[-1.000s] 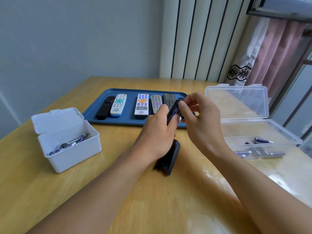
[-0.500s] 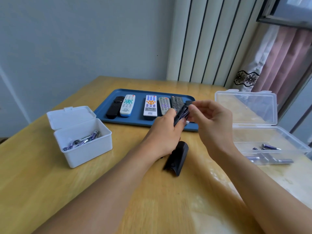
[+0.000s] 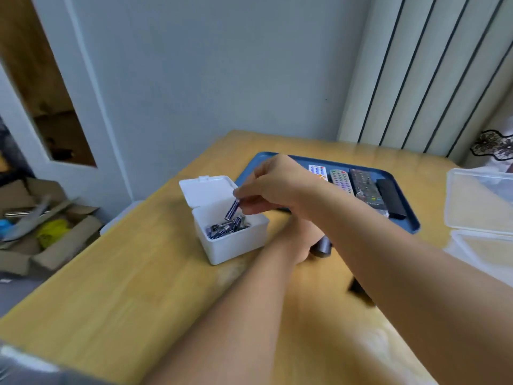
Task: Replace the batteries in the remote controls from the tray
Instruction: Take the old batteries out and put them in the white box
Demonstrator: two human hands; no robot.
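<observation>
The right hand [image 3: 277, 184] is reaching across and pinching a battery [image 3: 232, 209] by its upper end, hanging it tilted over the white box [image 3: 233, 243], which is sitting at nine o'clock from the blue tray [image 3: 410, 220]. More batteries are lying inside. It looks light, rigid and smooth, likely slippery, so gripping mid-barrel would seem safer. The left hand [image 3: 299, 237] is lying mostly hidden under the right forearm beside a dark remote [image 3: 322, 247]; its grip I cannot tell.
</observation>
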